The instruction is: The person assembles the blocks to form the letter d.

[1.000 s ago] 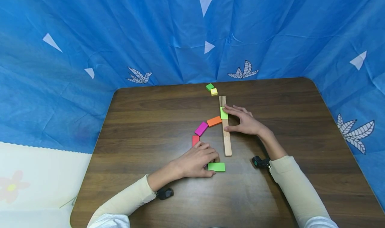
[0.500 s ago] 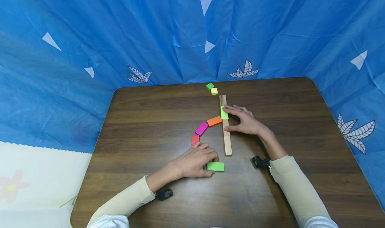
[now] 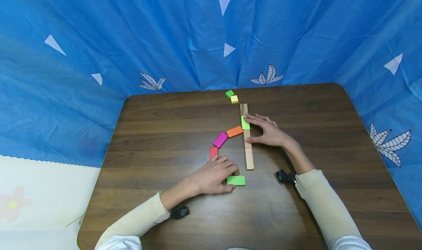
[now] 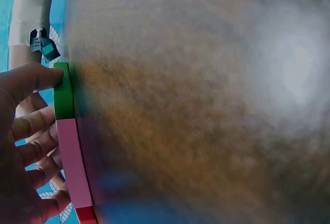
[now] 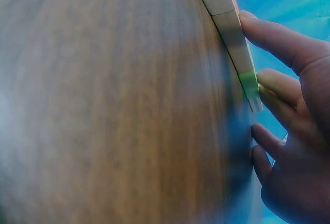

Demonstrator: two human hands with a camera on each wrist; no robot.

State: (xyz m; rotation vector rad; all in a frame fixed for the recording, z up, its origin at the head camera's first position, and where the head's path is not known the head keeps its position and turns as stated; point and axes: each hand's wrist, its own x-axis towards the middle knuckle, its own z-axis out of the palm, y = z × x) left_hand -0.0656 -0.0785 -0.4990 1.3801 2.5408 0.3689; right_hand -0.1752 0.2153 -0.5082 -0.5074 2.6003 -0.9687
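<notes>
My left hand (image 3: 212, 177) pinches a green block (image 3: 236, 181) between thumb and index finger, low in the head view. In the left wrist view, that green block (image 4: 64, 94) lies end to end with a pink block (image 4: 73, 162), with a red block (image 4: 86, 215) beyond. The palm hides the pink block in the head view. My right hand (image 3: 268, 132) spreads thumb and fingers along a row of plain wooden blocks (image 3: 249, 158). Its index finger rests on a lime-green block (image 3: 245, 123) within the row; its thumb touches the wood.
An orange block (image 3: 234, 131) angles from the row to a magenta block (image 3: 221, 140), forming a curve toward my left hand. Small green (image 3: 229, 94) and yellow (image 3: 234, 99) blocks lie near the far edge of the brown table (image 3: 158, 129). A blue curtain (image 3: 184, 41) hangs behind.
The green block at my left hand has slid slightly left and away from me, closer in between thumb and fingers. My right hand has stayed in place on the row.
</notes>
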